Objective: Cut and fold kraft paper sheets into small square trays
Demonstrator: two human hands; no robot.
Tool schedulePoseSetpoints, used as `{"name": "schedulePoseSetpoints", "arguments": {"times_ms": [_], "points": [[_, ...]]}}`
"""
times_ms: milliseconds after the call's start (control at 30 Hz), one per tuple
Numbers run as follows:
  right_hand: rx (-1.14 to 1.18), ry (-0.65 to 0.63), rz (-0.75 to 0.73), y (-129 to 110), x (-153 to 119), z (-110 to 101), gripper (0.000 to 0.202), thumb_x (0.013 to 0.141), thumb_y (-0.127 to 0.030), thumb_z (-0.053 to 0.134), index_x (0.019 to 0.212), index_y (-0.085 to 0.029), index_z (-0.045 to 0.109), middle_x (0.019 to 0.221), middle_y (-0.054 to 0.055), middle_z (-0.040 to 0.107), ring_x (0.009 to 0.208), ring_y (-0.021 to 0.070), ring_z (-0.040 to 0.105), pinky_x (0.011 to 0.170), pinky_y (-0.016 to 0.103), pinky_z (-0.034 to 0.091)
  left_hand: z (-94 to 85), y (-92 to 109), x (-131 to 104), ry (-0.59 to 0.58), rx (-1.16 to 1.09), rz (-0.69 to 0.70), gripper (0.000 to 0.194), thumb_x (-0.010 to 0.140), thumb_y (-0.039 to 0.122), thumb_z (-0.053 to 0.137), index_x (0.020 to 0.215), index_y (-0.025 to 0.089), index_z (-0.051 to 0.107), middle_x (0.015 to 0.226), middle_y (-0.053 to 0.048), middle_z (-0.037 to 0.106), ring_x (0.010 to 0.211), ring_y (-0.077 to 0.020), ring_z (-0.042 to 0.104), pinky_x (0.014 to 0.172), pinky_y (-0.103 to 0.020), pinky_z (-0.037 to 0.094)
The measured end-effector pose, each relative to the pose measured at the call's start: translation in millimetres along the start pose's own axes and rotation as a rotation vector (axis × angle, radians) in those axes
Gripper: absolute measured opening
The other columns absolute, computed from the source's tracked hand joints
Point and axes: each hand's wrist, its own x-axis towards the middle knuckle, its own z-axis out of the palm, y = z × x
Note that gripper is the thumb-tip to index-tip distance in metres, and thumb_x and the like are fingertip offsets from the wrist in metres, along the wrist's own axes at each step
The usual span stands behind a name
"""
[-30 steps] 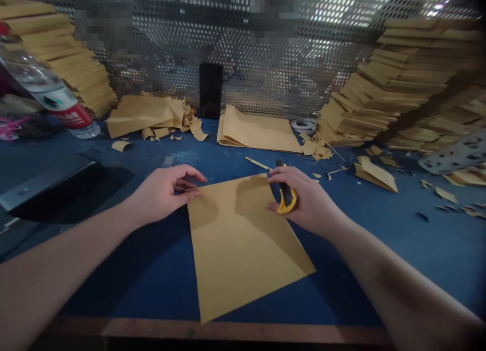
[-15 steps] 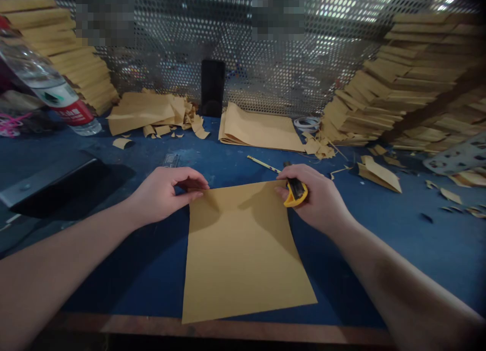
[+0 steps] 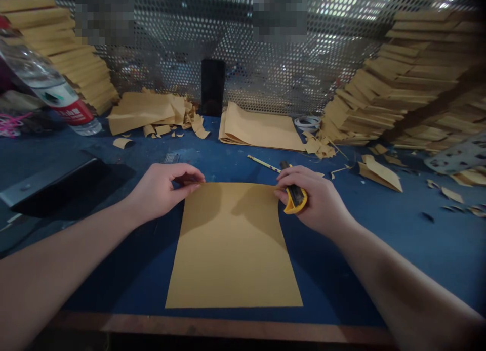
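A sheet of brown paper [image 3: 233, 250] lies in front of me, its far edge pinched at both corners. My left hand [image 3: 165, 191] grips the far left corner between thumb and fingers. At the far right corner, my right hand [image 3: 313, 196] pinches the paper and also holds a yellow and black cutter [image 3: 296, 198] against the palm. Just beyond that hand, a thin patterned stick [image 3: 261, 163] rests on the blue table [image 3: 152, 275]. The fingertips partly hide the paper's corners.
Folded brown paper [image 3: 261, 128] lies at the back, beside a white tape roll [image 3: 307, 122] and a dark phone [image 3: 212, 88]. Paper stacks [image 3: 413, 83] rise on both sides. A water bottle [image 3: 64, 98] and a black object [image 3: 56, 186] are at left. Perforated metal [image 3: 170, 52] stands behind.
The sheet's near edge has shifted left and away from me and now runs level. The paper's far edge has straightened. My left hand has moved slightly left; the cutter has tilted a little.
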Motion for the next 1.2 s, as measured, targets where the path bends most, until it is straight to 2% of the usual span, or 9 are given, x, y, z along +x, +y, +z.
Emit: {"name": "schedulePoseSetpoints", "arguments": {"times_ms": [267,533,667,900,1033,1200], "points": [[0.022,-0.043,-0.014,-1.1,0.0,0.0,0.007,0.083,-0.019,0.066,0.088,-0.023,0.062,0.097,0.007,0.063,0.089,0.0211,0.063,0.082,0.038,0.051,0.3,-1.0,2.5,-0.005,0.028,0.007,0.017,0.090,0.033,0.062,0.103,0.027,0.071,0.099,0.002,0.074,0.083,-0.0127,0.068,0.078,-0.022,0.053],[0.052,-0.194,-0.065,-15.1,-1.6,-2.4,0.006,0.082,-0.016,0.061,0.083,-0.022,0.061,0.095,0.005,0.063,0.085,0.0178,0.062,0.077,0.033,0.051,1.5,-8.7,5.5,0.078,-0.078,-0.077,0.024,0.086,0.034,0.066,0.106,0.021,0.067,0.097,-0.003,0.073,0.084,-0.0148,0.069,0.080,-0.026,0.055],[0.054,-0.202,-0.083,-17.8,-1.8,-2.0,0.007,0.082,-0.015,0.061,0.084,-0.022,0.059,0.095,0.004,0.062,0.088,0.0177,0.061,0.079,0.033,0.050,0.7,-8.7,5.7,0.093,-0.064,-0.057,0.025,0.086,0.035,0.065,0.106,0.020,0.066,0.096,-0.004,0.071,0.084,-0.0153,0.067,0.080,-0.028,0.056],[0.111,-0.162,-0.033,-18.3,-1.6,-3.1,0.016,0.083,-0.023,0.066,0.097,-0.023,0.059,0.093,0.004,0.064,0.082,0.0167,0.062,0.074,0.031,0.050,2.0,-11.5,6.2,0.021,-0.103,-0.051,0.026,0.087,0.036,0.064,0.107,0.019,0.064,0.094,-0.004,0.070,0.083,-0.0149,0.067,0.081,-0.029,0.056],[0.207,-0.109,0.014,-20.2,-2.9,-1.1,0.009,0.083,-0.020,0.064,0.088,-0.023,0.057,0.093,0.004,0.065,0.087,0.0189,0.063,0.079,0.034,0.052,3.7,-17.2,11.4,-0.020,-0.207,-0.095,0.033,0.082,0.040,0.069,0.106,0.018,0.063,0.093,-0.005,0.071,0.084,-0.0167,0.069,0.083,-0.032,0.058],[0.346,-0.177,-0.024,-31.3,-3.1,-1.1,0.012,0.080,-0.012,0.062,0.084,-0.022,0.058,0.091,0.004,0.064,0.083,0.0182,0.063,0.078,0.036,0.054,6.1,-12.9,24.2,-0.081,-0.183,-0.084,0.028,0.082,0.037,0.066,0.103,0.018,0.064,0.094,-0.006,0.073,0.087,-0.0184,0.071,0.083,-0.033,0.059]]}}
